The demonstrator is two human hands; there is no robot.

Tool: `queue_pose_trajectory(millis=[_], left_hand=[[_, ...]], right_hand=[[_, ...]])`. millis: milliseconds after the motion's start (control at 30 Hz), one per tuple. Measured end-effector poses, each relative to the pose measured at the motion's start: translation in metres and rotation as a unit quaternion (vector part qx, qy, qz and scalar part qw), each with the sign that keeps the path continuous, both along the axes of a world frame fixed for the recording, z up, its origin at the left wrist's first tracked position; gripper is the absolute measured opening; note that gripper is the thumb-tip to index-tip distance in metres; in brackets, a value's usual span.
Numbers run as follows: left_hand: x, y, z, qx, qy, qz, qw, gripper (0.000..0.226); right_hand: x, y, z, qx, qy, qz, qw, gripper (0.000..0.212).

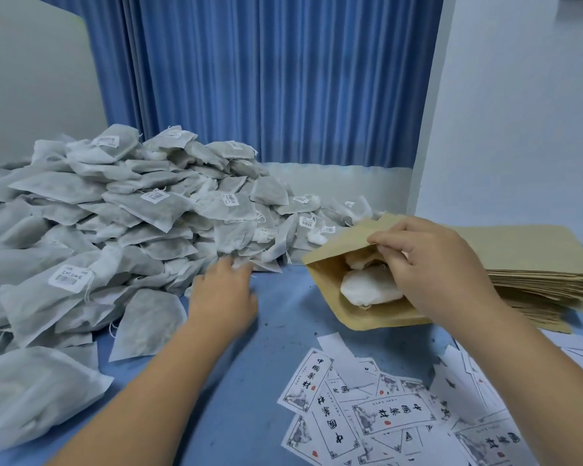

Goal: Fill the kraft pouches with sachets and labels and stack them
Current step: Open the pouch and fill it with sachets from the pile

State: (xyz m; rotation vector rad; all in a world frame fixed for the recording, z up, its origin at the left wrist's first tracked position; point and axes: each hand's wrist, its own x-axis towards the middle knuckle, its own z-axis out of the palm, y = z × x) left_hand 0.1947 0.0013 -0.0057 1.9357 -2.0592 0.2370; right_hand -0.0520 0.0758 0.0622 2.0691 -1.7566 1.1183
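We find the right hand (428,264) pinching the upper lip of a pouch (367,319), fingers curled on the paper so that the mouth gapes toward the left hand (223,294). The pouch lies on the surface (276,348) under and just left of the right hand. White sachets (367,287), at least two, show inside it. The left hand reaches to the near edge of the pile (115,213), with its fingertips touching a sachet there. Blur prevents us from telling whether the fingers have closed on it. Labels (384,415) lie scattered and overlapping on the near side of the right hand. A stack (535,264) of flat pouches sits just beyond and to the right of that hand.

We judge filling to be under way. No label is visible in the pouch.

Risks noted:
- The pile slopes loosely toward the left hand, so pulling one sachet from its edge may drag neighbours or their strings along and spoil the count.
- The pouch is held by one lip only. If the pinch slackens, the mouth closes and the next sachet catches on the rim.
- The open mouth faces sideways, so lifting the pouch carelessly may spill the sachets.
- The overlapping labels invite picking up two at once.
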Motion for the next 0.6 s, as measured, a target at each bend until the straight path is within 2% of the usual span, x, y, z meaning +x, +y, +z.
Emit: queue_pose_trajectory(millis=[100,233,400,500,600], left_hand=[[0.009,-0.011,-0.011,0.075,-0.013,0.083,0.994,0.038],[0.019,-0.014,-0.013,0.072,0.027,0.091,0.993,0.043],[0.017,-0.001,-0.007,0.018,0.152,-0.034,0.988,0.059],[0.007,0.017,0.007,-0.018,0.266,-0.159,0.951,0.053],[-0.005,0.041,0.018,-0.026,0.322,-0.275,0.906,0.038]], right_hand=[[0.0,0.0,0.0,0.003,-0.004,-0.002,1.0,0.023],[-0.003,-0.001,0.001,0.007,-0.006,-0.008,1.0,0.024],[-0.005,-0.002,0.001,0.017,-0.004,-0.007,1.0,0.024],[-0.007,-0.002,0.003,0.025,-0.007,-0.006,1.0,0.024],[-0.012,-0.002,0.006,0.028,-0.011,-0.003,1.0,0.024]])
